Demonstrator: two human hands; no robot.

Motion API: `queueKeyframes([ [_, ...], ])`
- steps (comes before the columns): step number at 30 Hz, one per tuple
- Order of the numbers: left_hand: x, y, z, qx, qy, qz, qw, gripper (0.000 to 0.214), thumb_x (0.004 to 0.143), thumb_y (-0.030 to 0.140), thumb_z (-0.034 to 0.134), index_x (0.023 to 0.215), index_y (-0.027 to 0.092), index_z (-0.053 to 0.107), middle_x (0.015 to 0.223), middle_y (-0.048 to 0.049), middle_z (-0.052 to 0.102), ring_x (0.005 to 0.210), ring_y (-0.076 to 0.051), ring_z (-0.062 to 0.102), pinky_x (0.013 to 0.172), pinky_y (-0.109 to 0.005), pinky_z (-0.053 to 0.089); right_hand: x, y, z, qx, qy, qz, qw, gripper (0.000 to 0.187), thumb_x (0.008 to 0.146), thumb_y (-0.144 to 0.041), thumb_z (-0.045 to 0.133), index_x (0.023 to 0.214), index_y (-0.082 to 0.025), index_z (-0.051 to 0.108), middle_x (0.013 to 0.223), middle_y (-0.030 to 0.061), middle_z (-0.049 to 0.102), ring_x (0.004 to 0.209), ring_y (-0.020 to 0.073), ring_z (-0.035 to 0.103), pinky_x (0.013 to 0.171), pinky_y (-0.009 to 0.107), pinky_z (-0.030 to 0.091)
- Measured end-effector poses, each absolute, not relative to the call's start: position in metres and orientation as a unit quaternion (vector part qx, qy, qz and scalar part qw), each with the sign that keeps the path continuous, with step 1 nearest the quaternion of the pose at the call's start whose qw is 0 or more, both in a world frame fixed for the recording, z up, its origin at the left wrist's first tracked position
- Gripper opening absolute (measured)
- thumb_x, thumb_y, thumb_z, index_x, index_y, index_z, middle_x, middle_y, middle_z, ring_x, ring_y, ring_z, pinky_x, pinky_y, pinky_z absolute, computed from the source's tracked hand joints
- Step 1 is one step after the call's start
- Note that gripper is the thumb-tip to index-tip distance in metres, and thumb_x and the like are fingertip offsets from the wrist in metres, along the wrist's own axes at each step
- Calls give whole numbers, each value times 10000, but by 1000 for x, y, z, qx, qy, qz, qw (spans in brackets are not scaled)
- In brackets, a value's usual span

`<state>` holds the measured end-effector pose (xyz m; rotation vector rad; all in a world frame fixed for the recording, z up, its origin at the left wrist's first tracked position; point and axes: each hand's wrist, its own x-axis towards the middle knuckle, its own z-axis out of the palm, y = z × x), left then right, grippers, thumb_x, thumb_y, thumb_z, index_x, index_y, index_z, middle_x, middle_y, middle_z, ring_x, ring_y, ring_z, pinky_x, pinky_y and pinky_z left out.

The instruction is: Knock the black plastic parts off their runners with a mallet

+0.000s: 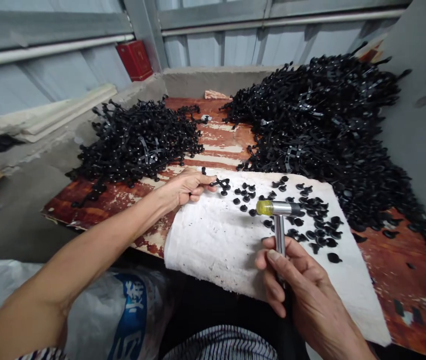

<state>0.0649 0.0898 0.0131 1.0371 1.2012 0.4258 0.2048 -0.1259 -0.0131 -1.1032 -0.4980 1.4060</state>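
Note:
My right hand (297, 280) grips a small mallet (280, 215) by its handle, its metal head carrying a yellow face on the left and a black one on the right. The mallet is raised over a white cloth (213, 250). At the cloth's far left edge, my left hand (192, 187) pinches a black branched plastic piece (221, 184) with round knobs on its ends. Several loose black round parts with short stems (320, 220) lie scattered across the cloth, mostly right of the mallet head.
A heap of black branched pieces (141, 140) sits at the left of the worn red-brown board (220, 135); a larger black heap (310, 110) fills the right. A red box (134, 60) stands in the back corner. A plastic bag (96, 305) lies below the board's front edge.

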Motion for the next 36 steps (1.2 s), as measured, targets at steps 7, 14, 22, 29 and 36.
queueKeyframes([
  [7, 67, 89, 14, 446, 539, 183, 691, 327, 892, 83, 576, 578, 110, 491, 531, -45, 634, 256, 14, 208, 263, -125, 143, 207, -126, -15, -471, -209, 619, 593, 408, 722, -450, 800, 920, -192, 553, 689, -23, 620, 392, 26, 376, 294, 133, 359],
  [14, 67, 89, 14, 457, 540, 188, 681, 329, 871, 71, 600, 570, 117, 478, 534, -44, 642, 258, 14, 220, 266, -125, 145, 207, -128, -16, -465, -204, 631, 586, 410, 732, -459, 792, 933, -192, 554, 693, -27, 614, 391, 21, 373, 297, 128, 356],
  [22, 69, 86, 10, 497, 550, 201, 640, 345, 851, 81, 633, 551, 126, 471, 536, -52, 653, 264, 10, 221, 271, -135, 139, 207, -128, -17, -466, -199, 639, 579, 423, 723, -463, 800, 934, -195, 550, 690, -26, 616, 397, 25, 378, 300, 130, 359],
  [29, 70, 82, 14, 491, 565, 211, 628, 379, 851, 70, 624, 551, 156, 409, 559, -80, 678, 270, 6, 259, 275, -129, 147, 208, -129, -18, -464, -196, 643, 577, 414, 730, -453, 799, 941, -196, 553, 693, -31, 616, 394, 23, 379, 302, 130, 366],
  [36, 70, 82, 15, 484, 545, 218, 649, 288, 834, 29, 609, 599, 135, 479, 606, -75, 701, 262, 1, 275, 268, -137, 158, 206, -131, -17, -463, -199, 643, 577, 382, 752, -441, 784, 945, -201, 559, 698, -28, 611, 405, 28, 377, 308, 131, 362],
])
